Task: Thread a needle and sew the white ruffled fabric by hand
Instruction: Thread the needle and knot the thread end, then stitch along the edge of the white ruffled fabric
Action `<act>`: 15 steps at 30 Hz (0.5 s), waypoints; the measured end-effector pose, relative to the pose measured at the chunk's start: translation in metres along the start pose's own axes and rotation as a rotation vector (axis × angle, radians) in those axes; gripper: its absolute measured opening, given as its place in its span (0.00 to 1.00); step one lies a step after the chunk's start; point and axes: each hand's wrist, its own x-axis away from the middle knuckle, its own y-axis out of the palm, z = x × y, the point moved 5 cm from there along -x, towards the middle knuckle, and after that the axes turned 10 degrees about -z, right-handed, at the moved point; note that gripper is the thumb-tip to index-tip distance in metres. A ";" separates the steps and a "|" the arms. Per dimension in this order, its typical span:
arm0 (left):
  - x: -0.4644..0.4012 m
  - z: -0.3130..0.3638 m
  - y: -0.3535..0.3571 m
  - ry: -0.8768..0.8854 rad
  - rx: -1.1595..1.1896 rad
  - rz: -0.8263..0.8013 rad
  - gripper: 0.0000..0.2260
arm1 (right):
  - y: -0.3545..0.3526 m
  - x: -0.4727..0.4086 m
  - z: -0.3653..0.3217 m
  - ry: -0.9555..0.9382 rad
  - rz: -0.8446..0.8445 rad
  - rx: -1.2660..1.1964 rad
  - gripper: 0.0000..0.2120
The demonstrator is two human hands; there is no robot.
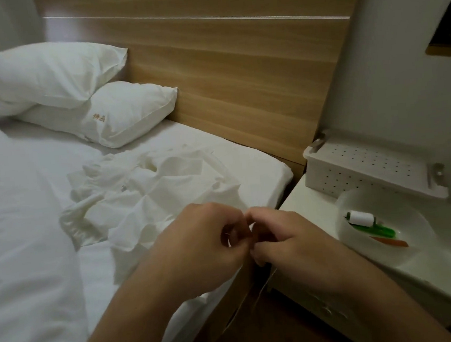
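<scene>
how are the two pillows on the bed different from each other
The upper pillow lies on top, leaning over the lower pillow, which rests flat on the bed sheet. The lower pillow shows small gold embroidered characters; the upper pillow shows none. The upper pillow looks more rumpled. Both are white and lie near the wooden headboard.

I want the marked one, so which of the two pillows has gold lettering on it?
The lower pillow, nearer the headboard; gold characters show on its face. The upper pillow resting on it looks plain.

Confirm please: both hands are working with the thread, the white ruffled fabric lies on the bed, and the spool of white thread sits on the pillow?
Not quite. The head view shows the spool of white thread in the white bowl on the nightstand, not on a pillow. The rest is right.
</scene>
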 end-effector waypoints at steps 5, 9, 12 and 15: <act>0.010 -0.017 -0.010 -0.064 0.074 0.033 0.03 | 0.009 -0.010 -0.001 0.027 0.031 -0.031 0.09; 0.034 -0.047 -0.027 -0.261 0.202 0.208 0.01 | 0.014 -0.024 -0.003 0.054 0.059 -0.064 0.14; 0.062 -0.088 -0.043 -0.582 0.317 0.412 0.08 | 0.014 -0.041 0.009 0.083 0.160 -0.191 0.15; 0.082 -0.126 -0.040 -0.853 0.409 0.381 0.21 | 0.006 -0.060 0.020 0.104 0.278 -0.291 0.16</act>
